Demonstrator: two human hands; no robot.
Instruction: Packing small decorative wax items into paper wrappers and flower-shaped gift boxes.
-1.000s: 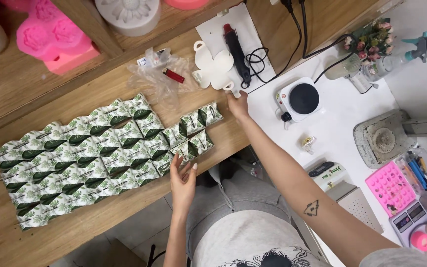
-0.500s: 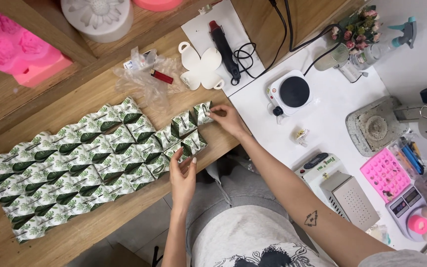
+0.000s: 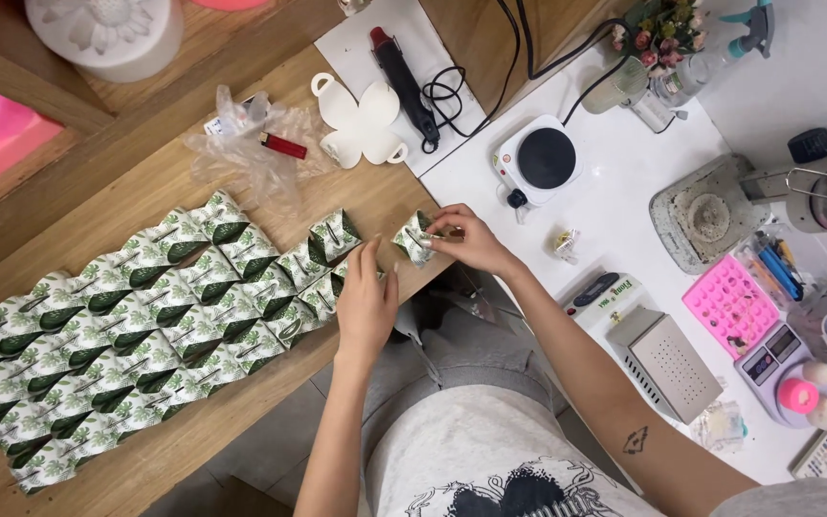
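Right hand has lifted a leaf-print packet beside left hand.

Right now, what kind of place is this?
Probably a home craft bench, perhaps for candle or soap making: a small white hot plate with a black top, a pink silicone mould tray, and rows of green leaf-print folded paper packets on the wooden table.

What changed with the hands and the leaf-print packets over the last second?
The right hand drew back from the far end of the rows and now pinches one leaf-print packet, apart from the rest. The left hand moved up from the wooden table's near edge onto the end of the packet rows. The rows, the hot plate and the heat gun stayed put.
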